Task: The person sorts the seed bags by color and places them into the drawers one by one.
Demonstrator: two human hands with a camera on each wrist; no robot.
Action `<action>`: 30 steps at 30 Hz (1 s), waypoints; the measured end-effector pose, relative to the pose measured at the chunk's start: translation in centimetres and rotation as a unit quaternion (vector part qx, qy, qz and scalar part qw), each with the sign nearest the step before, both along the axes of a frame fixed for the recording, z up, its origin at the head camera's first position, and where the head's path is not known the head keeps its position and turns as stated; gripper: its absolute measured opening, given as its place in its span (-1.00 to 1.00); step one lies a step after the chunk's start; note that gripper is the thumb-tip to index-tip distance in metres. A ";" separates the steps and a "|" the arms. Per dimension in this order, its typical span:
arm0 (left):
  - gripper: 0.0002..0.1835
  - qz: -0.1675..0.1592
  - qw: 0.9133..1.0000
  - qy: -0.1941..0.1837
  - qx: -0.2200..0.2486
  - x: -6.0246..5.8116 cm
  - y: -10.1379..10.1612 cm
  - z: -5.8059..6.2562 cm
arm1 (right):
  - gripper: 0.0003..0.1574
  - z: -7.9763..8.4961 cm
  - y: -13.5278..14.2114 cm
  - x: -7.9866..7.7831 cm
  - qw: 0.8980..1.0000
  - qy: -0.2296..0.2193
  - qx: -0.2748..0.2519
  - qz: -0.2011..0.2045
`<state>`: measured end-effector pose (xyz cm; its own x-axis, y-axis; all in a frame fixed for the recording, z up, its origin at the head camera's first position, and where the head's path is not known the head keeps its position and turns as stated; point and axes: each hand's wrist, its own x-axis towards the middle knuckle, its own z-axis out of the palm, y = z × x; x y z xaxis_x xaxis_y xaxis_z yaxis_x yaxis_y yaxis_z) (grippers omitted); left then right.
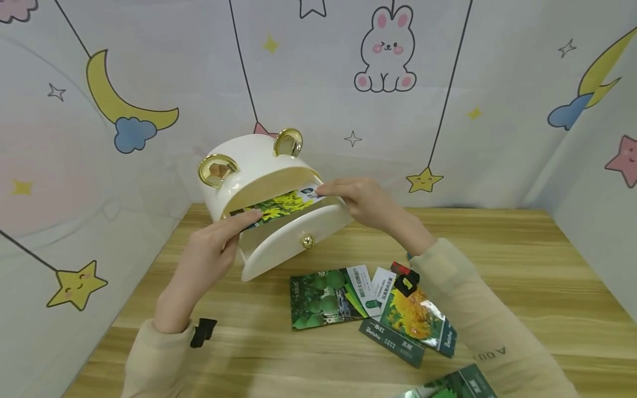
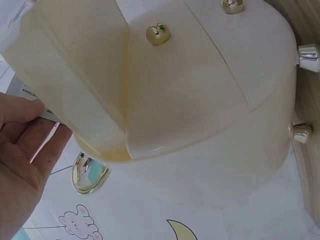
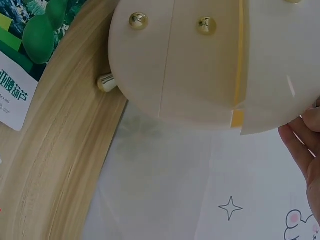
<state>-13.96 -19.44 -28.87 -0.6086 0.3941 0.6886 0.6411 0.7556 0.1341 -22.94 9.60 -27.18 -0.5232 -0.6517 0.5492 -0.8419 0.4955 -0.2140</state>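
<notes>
A seed packet (image 1: 285, 205) with yellow flowers printed on it lies slantwise over the pulled-out upper drawer (image 1: 278, 246) of a white bear-eared drawer box (image 1: 251, 152). My left hand (image 1: 206, 249) pinches the packet's left end, and in the left wrist view the thumb and fingers of the left hand (image 2: 25, 150) hold its pale edge. At the other end, my right hand (image 1: 370, 203) grips the packet with its fingertips; the thumb is hidden in the head view. In the right wrist view, the right hand (image 3: 305, 145) is beside the drawer's side, with the packet out of sight.
On the wooden table (image 1: 522, 276), a green gourd packet (image 1: 323, 301) lies near an orange-flower packet (image 1: 413, 312) and a dark green packet (image 1: 390, 342). Another packet (image 1: 453, 384) is at the front edge of view. A printed curtain (image 1: 318, 99) hangs behind.
</notes>
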 end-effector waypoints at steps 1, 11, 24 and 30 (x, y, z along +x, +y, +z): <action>-0.54 0.001 1.000 -0.005 0.001 0.0 0.0 -0.1 | -0.47 -0.1 0.0 -0.1 1.000 -0.003 0.000 0.000; -0.59 -0.008 1.000 -0.016 0.008 -0.6 -0.5 -0.6 | -0.46 -0.5 -0.3 -0.6 1.000 -0.019 0.023 -0.004; -0.60 -0.007 0.998 -0.058 -0.007 -0.6 -0.6 -0.7 | -0.56 -0.5 -0.6 -1.4 0.999 -0.040 0.033 -0.003; -0.59 0.009 0.993 -0.114 -0.007 -0.2 -0.6 -0.5 | -0.54 -0.2 -0.6 -1.4 0.995 -0.094 0.034 0.006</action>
<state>-14.21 -20.01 -29.36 -0.7553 0.3913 0.5257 0.5822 0.7690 0.2640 -24.39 9.05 -27.42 -0.6041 -0.6909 0.3971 -0.7963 0.5037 -0.3350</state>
